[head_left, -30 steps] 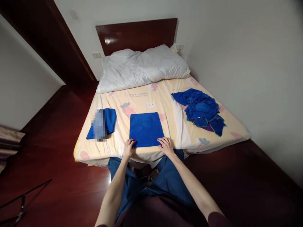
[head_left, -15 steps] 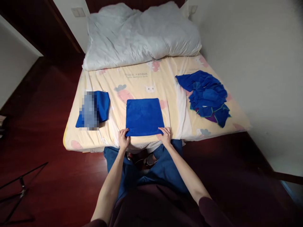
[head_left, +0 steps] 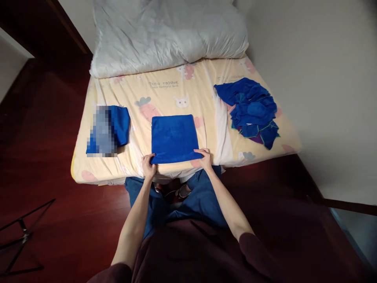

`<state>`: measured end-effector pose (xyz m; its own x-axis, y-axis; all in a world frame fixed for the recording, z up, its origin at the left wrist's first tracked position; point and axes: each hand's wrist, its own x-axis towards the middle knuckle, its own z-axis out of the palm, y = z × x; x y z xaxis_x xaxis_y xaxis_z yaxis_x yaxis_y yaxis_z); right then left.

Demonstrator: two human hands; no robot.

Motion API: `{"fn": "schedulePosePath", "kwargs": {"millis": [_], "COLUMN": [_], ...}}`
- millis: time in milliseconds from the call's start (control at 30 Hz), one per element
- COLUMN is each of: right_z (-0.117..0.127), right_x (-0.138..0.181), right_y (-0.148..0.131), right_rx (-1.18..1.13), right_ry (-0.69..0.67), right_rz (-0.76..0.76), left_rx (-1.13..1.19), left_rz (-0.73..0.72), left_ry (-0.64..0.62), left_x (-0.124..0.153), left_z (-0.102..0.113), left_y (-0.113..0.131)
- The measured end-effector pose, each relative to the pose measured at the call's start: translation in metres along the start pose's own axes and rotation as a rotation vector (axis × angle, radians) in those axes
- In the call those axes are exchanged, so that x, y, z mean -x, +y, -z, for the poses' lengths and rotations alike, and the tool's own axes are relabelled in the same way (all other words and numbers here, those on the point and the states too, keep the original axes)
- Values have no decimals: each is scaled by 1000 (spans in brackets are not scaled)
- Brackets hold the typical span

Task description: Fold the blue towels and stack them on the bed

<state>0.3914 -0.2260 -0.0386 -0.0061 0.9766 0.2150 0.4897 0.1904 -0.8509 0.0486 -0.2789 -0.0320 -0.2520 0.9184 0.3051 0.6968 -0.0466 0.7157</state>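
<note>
Blue cloth (head_left: 175,136) pinched at its near corners by left hand (head_left: 149,166) and right hand (head_left: 206,158), probably to keep that edge straight. Lies flat near the front of the bed (head_left: 165,95). Part-pixelated bundle (head_left: 122,127) off left, messy pile (head_left: 255,108) off right, maybe kept apart for elbow room. Puffy quilt (head_left: 171,35) way back.

The fingers (head_left: 203,151) partly cover the near corners of the middle cloth (head_left: 174,135). A blurred patch (head_left: 104,129) hides much of the left cloth (head_left: 122,124). The far blanket (head_left: 167,35) is cut by the top edge, the black stand (head_left: 25,237) by the left. Tiny print (head_left: 165,86) on the sheet (head_left: 129,88) is unreadable.
</note>
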Motion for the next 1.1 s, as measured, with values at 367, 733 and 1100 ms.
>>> {"fn": "schedulePosePath", "kwargs": {"millis": [367,733,1100], "right_z": [2,-13,-21], "right_x": [-5,-11,-17], "right_y": [16,16,16], "right_rx": [-251,-265,-171], "right_ry": [73,226,312], "right_rz": [-171,-266,-310], "left_rx": [106,57,44], "left_rz": [123,137,113], "left_ry": [89,91,81], "left_x": [3,-5,-6], "left_z": [3,0,-1], "left_y": [-13,-10,-7]}}
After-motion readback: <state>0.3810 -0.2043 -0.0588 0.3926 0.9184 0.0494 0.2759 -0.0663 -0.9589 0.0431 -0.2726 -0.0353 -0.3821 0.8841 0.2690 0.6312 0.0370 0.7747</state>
